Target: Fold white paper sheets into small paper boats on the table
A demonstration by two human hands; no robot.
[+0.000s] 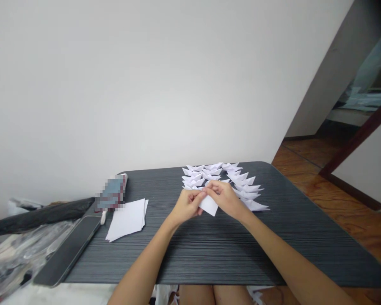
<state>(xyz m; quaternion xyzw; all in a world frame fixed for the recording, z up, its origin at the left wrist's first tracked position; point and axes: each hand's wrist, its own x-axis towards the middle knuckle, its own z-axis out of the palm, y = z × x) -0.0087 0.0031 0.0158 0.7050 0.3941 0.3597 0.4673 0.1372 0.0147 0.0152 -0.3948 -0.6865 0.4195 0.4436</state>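
Both my hands meet above the middle of the dark table, pinching a small folded piece of white paper [210, 205] between them. My left hand [189, 205] grips its left edge with thumb and fingers. From the right, my right hand [224, 197] is closed on the upper part, thumb close to the other thumb. One corner of the paper points down towards me. Just behind the hands stand several folded white paper boats [246, 182] in rows, some partly hidden by my fingers.
A stack of white paper sheets [127, 220] lies on the left of the dark table [216, 258]. Behind it sits a blurred-out packet [111, 192]. A black phone-like slab [70, 250] rests at the left edge, beside plastic bags [22, 254]. A white wall [165, 84] rises behind.
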